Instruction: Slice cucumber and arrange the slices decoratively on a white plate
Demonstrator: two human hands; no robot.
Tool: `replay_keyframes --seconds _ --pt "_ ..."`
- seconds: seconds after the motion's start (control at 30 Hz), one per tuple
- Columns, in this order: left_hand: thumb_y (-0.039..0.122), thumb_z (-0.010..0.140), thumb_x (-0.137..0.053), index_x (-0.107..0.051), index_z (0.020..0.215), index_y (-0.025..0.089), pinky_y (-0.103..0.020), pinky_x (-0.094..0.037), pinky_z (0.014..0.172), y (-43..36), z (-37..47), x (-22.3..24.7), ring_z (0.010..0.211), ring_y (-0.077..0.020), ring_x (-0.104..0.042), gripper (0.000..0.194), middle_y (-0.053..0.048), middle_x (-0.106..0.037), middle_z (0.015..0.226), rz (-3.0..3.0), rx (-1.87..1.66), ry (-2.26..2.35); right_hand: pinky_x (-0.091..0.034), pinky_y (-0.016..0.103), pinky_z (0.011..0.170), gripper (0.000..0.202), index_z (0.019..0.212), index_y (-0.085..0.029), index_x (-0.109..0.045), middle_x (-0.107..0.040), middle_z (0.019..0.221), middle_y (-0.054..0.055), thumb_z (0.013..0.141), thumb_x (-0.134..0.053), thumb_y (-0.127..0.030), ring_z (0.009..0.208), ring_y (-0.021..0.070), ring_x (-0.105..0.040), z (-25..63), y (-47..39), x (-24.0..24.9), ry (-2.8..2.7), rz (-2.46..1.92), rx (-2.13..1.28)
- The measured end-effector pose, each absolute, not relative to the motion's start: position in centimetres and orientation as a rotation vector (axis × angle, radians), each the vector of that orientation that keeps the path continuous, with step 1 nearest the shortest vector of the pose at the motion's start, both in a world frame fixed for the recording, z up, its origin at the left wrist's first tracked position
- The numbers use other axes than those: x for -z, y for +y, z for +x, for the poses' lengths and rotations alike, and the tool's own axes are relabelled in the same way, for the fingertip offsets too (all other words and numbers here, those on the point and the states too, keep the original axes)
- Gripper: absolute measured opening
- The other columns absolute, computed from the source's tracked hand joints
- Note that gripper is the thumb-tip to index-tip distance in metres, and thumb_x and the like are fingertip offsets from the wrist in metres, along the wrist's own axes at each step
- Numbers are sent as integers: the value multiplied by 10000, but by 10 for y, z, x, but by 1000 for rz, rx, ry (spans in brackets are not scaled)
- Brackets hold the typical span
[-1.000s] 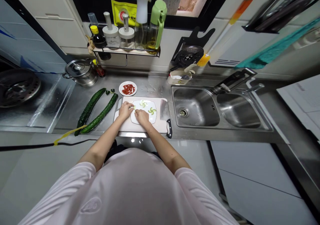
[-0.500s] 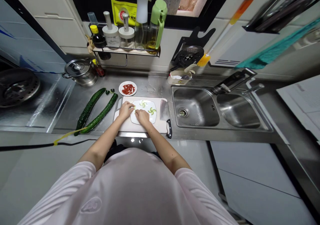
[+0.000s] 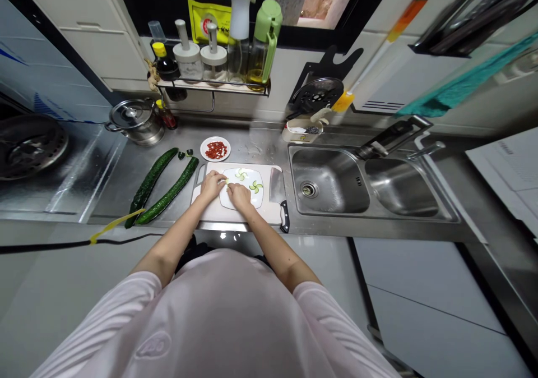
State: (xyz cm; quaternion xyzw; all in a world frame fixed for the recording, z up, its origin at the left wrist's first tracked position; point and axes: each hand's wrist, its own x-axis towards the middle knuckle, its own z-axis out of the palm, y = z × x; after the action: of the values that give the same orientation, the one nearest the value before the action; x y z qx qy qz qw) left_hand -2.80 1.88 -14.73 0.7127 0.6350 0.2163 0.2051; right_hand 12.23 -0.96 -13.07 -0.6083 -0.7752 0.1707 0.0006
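My left hand (image 3: pixel 212 185) is closed in a pinch at the left side of a white plate (image 3: pixel 252 201), with a pale green cucumber slice (image 3: pixel 227 181) at its fingertips. Close against it, my right hand (image 3: pixel 239 197) bends over the plate, its fingers pressed together at the same spot; what they hold is hidden. Two pinwheels of cucumber slices lie on the plate, one at the back (image 3: pixel 241 174) and one at the right (image 3: pixel 256 187). Under the plate is a pale cutting board (image 3: pixel 208 215). A knife (image 3: pixel 284 216) rests along the board's right side.
Two whole cucumbers (image 3: pixel 170 192) lie left of the board, with small cut ends (image 3: pixel 181 155) behind. A small plate (image 3: pixel 203 149) of chopped red pieces stands at the back. The double sink (image 3: pixel 332 187) is to the right; a lidded pot (image 3: pixel 145 131) stands at left.
Both hands stay at the left side of the plate, with only slight finger movement. The cucumber pinwheels, knife and whole cucumbers have not moved.
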Motion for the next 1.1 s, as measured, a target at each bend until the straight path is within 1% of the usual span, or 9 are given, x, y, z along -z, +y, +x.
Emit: replay_keyframes --seconds 0.27,0.47,0.57,0.63,0.7,0.8,0.93,1.0,1.1 --pt "287 809 -589 -713 999 251 -320 -449 837 19 -28 148 952 -210 -542 230 -56 -550 977 1978 -607 1770 -406 274 752 307 1189 -264 -577 -635 1096 61 972 -367 -319 968 193 -586 126 -5 128 -2460 -1882 -562" --pt "278 803 -594 -718 994 235 -313 -445 831 18 -27 146 937 -207 -545 232 -64 -553 967 1970 -626 1748 -404 282 778 312 1196 -254 -578 -635 1116 75 970 -369 -306 981 199 -586 126 -5 125 -2442 -1872 -612" --pt "288 787 -609 -720 981 235 -309 -446 812 20 -28 146 903 -200 -552 229 -61 -566 962 1954 -698 1729 -404 286 787 322 1221 -249 -564 -636 1129 75 959 -385 -306 986 203 -585 127 -8 124 -2347 -1861 -627" --pt "308 787 -604 -715 982 223 -303 -448 789 21 -32 146 841 -181 -557 239 -58 -578 964 1897 -808 1750 -407 282 786 339 1239 -244 -558 -646 1117 69 951 -399 -325 967 202 -591 133 -11 121 -2212 -1838 -633" --pt "322 793 -586 -706 990 197 -298 -449 766 21 -40 146 765 -161 -549 262 -58 -592 943 1786 -947 1830 -414 276 769 348 1220 -231 -582 -668 1043 57 945 -404 -347 909 195 -602 143 -16 117 -2047 -1800 -646" --pt "324 792 -566 -700 996 173 -294 -447 753 18 -58 148 694 -143 -533 286 -55 -605 906 1621 -1102 1978 -422 269 719 353 1145 -210 -634 -672 837 28 920 -425 -382 786 184 -600 168 -28 110 -1813 -1704 -662" --pt "339 788 -555 -706 976 182 -280 -447 730 4 -79 153 660 -135 -529 288 -50 -626 887 1557 -1141 2046 -415 259 651 376 1050 -171 -680 -626 697 17 877 -465 -427 647 164 -558 210 -48 108 -1570 -1643 -640" --pt "350 785 -557 -707 974 185 -276 -450 721 -2 -85 156 656 -135 -535 293 -49 -634 882 1538 -1123 2060 -403 255 625 379 1024 -163 -689 -592 640 4 863 -481 -436 607 157 -535 229 -58 112 -1487 -1686 -625" --pt "359 787 -552 -704 977 179 -274 -456 721 -9 -86 160 670 -140 -548 302 -53 -640 880 1521 -1109 2080 -389 250 599 393 998 -152 -695 -572 615 -3 846 -489 -449 584 150 -514 250 -69 123 -1417 -1730 -619"
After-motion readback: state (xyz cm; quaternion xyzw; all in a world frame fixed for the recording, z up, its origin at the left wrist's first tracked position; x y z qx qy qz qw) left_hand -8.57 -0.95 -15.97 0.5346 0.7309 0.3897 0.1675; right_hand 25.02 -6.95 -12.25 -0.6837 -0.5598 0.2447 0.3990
